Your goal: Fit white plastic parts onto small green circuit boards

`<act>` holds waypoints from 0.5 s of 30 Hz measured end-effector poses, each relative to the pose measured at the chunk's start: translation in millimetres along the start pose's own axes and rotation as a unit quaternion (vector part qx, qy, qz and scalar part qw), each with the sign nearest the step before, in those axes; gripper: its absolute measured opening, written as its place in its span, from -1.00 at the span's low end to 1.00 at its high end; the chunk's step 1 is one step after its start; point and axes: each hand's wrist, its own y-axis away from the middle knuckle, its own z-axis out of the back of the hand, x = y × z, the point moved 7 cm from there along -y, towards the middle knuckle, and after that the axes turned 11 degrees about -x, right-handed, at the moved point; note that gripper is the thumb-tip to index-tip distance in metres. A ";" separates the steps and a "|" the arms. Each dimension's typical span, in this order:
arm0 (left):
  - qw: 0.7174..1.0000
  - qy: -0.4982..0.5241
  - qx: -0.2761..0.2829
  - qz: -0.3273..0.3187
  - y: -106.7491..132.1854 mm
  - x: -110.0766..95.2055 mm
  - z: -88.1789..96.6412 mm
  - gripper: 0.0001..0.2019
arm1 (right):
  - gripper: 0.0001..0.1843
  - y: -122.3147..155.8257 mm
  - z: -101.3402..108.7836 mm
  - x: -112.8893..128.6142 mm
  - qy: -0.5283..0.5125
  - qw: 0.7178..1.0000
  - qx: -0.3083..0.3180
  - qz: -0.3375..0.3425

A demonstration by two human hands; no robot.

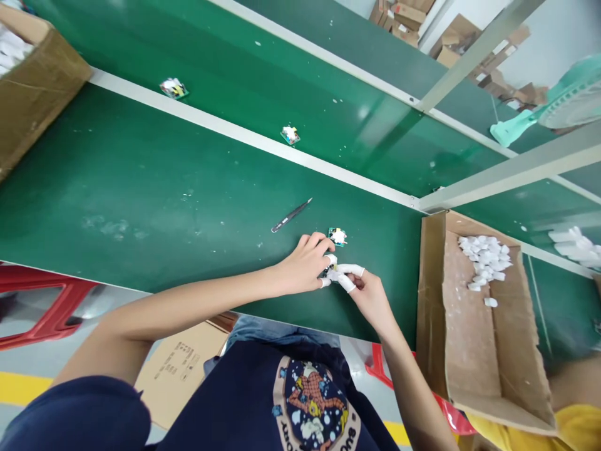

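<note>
A small circuit board point(328, 273) is held low over the green bench, near its front edge. My left hand point(307, 264) is closed on it, with white finger cots on the thumb and a finger. From the right, two fingers of my right hand point(370, 293), also in white cots, pinch together at the board. A pale patch shows at their tips, but what they grip is hidden. Just beyond my left fingers lies another circuit board point(338, 236) with a white top. Black tweezers point(292, 215) rest on the bench farther up and to the left.
A cardboard box point(474, 351) with several white pieces point(488, 258) stands on the right, another box point(42, 88) at far left. Two boards point(173, 88) point(290, 134) lie beyond the white rail point(235, 133). A metal post rises at right; a person's yellow sleeve point(575, 426) shows there.
</note>
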 end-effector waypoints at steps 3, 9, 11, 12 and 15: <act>1.000 0.005 0.001 0.005 1.2 -0.2 -0.4 -0.82 | -0.56 -9.8 -8.4 -7.3 -0.010 0.996 0.063 -0.064; 1.000 0.010 -0.003 0.001 1.5 -0.6 0.3 -0.81 | -0.77 -14.6 -15.0 -2.6 0.127 0.984 0.103 -0.069; 1.000 0.013 -0.003 -0.004 1.1 -1.0 0.5 -0.82 | -0.81 -16.2 -11.2 0.9 0.164 0.983 0.066 -0.046; 1.000 0.013 -0.001 -0.004 0.9 -1.1 0.5 -0.82 | -0.81 -16.3 -10.4 1.0 0.157 0.984 0.063 -0.047; 1.000 0.005 0.004 0.002 0.2 -1.2 -0.4 -0.83 | -0.69 -12.6 -15.9 -2.3 0.014 0.985 0.137 -0.102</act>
